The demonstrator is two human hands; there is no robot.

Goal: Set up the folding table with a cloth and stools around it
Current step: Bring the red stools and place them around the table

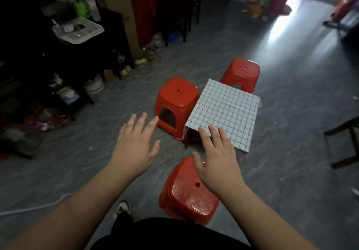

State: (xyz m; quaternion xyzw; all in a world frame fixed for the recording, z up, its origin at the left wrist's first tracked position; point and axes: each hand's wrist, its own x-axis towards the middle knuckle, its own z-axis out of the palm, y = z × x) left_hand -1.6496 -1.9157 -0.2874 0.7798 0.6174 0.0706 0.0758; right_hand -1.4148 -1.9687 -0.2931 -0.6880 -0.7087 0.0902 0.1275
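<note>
A small low table covered by a white cloth with a dark grid (225, 112) stands on the grey floor. Three red plastic stools surround it: one on its left (177, 102), one behind it (241, 73), and one nearest me (189, 193). My left hand (136, 145) hovers open over the floor, left of the table, fingers spread, holding nothing. My right hand (217, 158) is open too, above the near stool, its fingertips over the near corner of the cloth. Whether they touch the cloth I cannot tell.
A dark cluttered shelf with a white basket (77, 30) lines the left wall. Cables and bottles lie on the floor behind the stools. A dark wooden chair frame (343, 143) stands at the right. My shoe (122, 208) is below left of the near stool.
</note>
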